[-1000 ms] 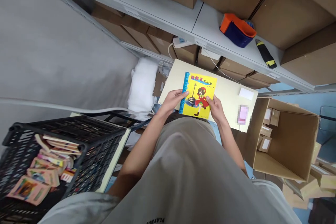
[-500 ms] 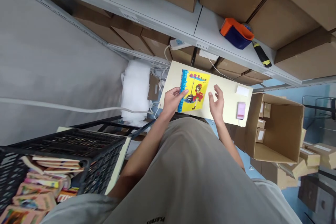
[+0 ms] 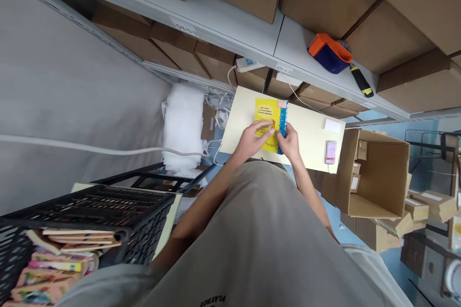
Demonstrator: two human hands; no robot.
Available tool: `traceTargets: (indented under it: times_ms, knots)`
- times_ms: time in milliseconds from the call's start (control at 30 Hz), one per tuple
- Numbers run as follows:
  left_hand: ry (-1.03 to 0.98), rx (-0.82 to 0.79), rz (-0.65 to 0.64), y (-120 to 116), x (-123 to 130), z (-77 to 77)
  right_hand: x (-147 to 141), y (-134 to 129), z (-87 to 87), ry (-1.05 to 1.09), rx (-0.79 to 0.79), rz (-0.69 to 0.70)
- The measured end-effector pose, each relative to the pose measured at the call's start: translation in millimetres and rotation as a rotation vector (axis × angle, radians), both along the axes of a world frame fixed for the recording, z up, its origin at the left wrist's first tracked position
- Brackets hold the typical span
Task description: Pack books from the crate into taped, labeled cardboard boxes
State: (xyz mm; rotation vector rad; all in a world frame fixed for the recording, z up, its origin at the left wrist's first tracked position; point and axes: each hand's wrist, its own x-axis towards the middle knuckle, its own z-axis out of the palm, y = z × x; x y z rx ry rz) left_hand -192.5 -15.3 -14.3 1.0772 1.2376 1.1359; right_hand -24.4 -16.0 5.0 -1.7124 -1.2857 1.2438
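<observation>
A thin yellow book [image 3: 265,108] with a blue spine strip shows its back cover, at the pale table. Its lower right edge is in my right hand [image 3: 289,145], thumb on the blue strip and fingers curled around the side. Across the cover reaches my left hand [image 3: 251,141], with thumb and fingers slightly apart over a small red-and-white patch. Whether that patch is print or a sticker I cannot tell. A pale orange label [image 3: 282,103] sits near the book's top right corner.
On the pale table [image 3: 309,127] lie a phone [image 3: 330,152] and a white slip [image 3: 332,125]. An open carton [image 3: 382,172] stands at right. A black crate [image 3: 140,230] with books is at lower left, white wrapping [image 3: 184,127] behind. A shelf [image 3: 234,24] with cartons spans the top.
The book has been turned over, from its illustrated front to its back cover, so the blue strip is now on the right. My right hand has moved in and gripped that edge.
</observation>
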Motion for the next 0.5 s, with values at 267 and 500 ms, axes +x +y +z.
traceTargets:
  times_ms: [267,500]
  knots:
    - [-0.367,-0.414,-0.137,12.8,-46.0,-21.4,22.9,-2.3,20.0,0.427,-0.142,-0.010]
    - [-0.230,-0.252,-0.128,17.8,-51.6,-10.0,37.1,4.7,9.5,0.395,-0.037,0.058]
